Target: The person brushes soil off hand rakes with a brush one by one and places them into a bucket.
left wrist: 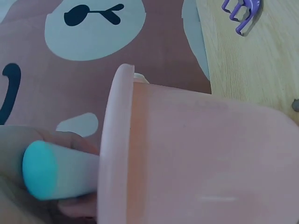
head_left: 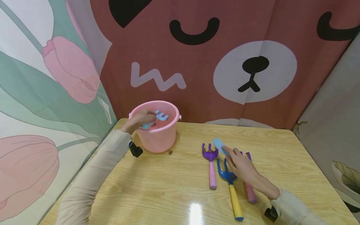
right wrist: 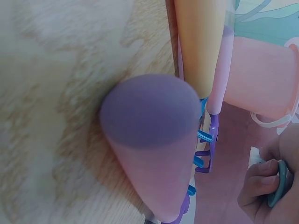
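Observation:
My left hand [head_left: 144, 117] grips a small light-blue toy garden fork [head_left: 162, 117] at the mouth of the pink bucket [head_left: 157, 140], its tines over the opening. In the left wrist view, the fork's pale handle [left wrist: 77, 172] with a teal end cap shows beside the bucket's rim. My right hand [head_left: 239, 162] pinches a light-blue flat tool [head_left: 220, 145] above the table; its kind I cannot tell. Below and beside that hand lie a purple fork with a pink handle [head_left: 212, 175], a blue fork with a yellow handle [head_left: 235, 203] and another purple-and-pink tool [head_left: 250, 192], partly hidden.
The wooden table [head_left: 163, 187] reaches back to a bear-print curtain [head_left: 197, 72], with a tulip-print cloth [head_left: 33, 103] on the left. A small dark bit [head_left: 170, 152] lies by the bucket's base. Some dark bits also sit on the purple fork's head [head_left: 210, 153].

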Tool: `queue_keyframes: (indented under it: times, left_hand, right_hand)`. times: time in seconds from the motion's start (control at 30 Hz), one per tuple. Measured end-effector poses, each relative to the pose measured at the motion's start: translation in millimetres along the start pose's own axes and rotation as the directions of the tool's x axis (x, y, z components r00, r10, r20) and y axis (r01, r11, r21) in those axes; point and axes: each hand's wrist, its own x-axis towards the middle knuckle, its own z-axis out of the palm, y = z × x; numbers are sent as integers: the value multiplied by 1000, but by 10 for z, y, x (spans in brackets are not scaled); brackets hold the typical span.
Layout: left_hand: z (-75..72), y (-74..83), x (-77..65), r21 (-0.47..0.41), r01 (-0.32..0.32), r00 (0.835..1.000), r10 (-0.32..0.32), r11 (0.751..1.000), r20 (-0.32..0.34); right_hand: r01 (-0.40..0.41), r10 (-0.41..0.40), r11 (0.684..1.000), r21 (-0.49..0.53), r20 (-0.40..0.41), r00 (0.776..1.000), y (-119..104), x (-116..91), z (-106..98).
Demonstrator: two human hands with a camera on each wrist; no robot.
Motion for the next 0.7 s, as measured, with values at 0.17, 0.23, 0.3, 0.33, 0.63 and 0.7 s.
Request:
queue_keyframes:
  times: [0.17, 0.23, 0.3, 0.33, 0.63, 0.7]
  left_hand:
    - [3, -82, 81, -103, 17, 999, -12, 995, 52]
    - [6, -100, 98, -161, 32, 997, -22, 986, 68]
    - [15, -108, 107, -212, 55, 996, -40, 976, 76]
    - [21, -110, 112, -226, 67, 996, -50, 972, 80]
    - [75, -109, 189, -189, 133, 990, -123, 973, 62]
    - [85, -111, 202, -172, 122, 992, -115, 977, 54]
  right_hand:
    - [17, -17, 1000, -8, -23, 1000, 4, -12, 2]
    - [8, -8, 1000, -7, -19, 1000, 8, -19, 2]
    - [-7, 7, 1000, -6, -9, 1000, 11, -25, 4]
    - [-14, 14, 1000, -4, -4, 1000, 13, -29, 5]
    - [-15, 15, 1000, 5, -7, 1000, 35, -42, 13]
    - [-13, 13, 1000, 8, -9, 1000, 38, -43, 13]
